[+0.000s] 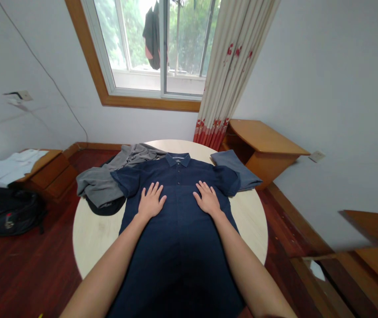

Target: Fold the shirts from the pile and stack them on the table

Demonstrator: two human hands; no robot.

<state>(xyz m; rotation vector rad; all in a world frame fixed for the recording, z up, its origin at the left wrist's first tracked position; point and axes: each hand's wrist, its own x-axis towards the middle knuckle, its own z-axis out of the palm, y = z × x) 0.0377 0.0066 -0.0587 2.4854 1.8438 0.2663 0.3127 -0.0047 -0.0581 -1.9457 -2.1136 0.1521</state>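
A dark navy short-sleeved shirt (179, 212) lies spread front side up on the round pale table (91, 238), its collar toward the window and its sleeves out to both sides. My left hand (151, 201) rests flat on the left chest of the shirt, fingers spread. On the other side of the button line, my right hand (208, 198) also lies flat with fingers apart. Neither hand grips any cloth. The near end of the shirt runs down between my forearms into shadow, where its hem cannot be made out.
Rumpled grey clothing (104, 183) lies over something black at the table's left edge. Folded blue-grey cloth (235, 168) sits at the right. Beyond stand a wooden desk (262, 132) and a long curtain (228, 66). A black bag (10, 212) is on the floor at left.
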